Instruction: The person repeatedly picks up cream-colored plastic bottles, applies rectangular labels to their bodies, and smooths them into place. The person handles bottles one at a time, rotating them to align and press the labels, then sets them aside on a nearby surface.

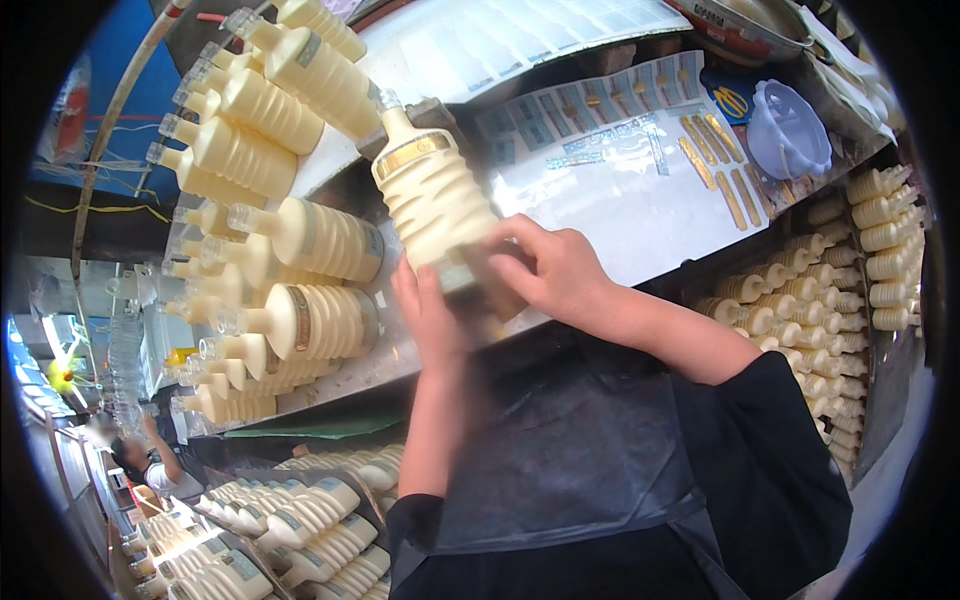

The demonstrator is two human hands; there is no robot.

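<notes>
A cream-coloured ribbed bottle (430, 195) with a clear neck and a gold band label near its shoulder leans away from me at the table's front edge. My left hand (425, 310) is closed around the side of its base, partly blurred. With curled fingers, my right hand (550, 265) grips the base's right side, over a greyish label there. Those fingertips are partly hidden and smeared. On the white tabletop beyond lie gold label strips (722, 140) and a sheet of bluish labels (600, 100).
Several similar bottles (320, 320) crowd the table's left side. A lavender plastic basket (790, 130) and blue-handled scissors (728, 100) sit at the far right. More bottles are stacked below at right (800, 310) and lower left (310, 520). Another person (165, 465) is at far left.
</notes>
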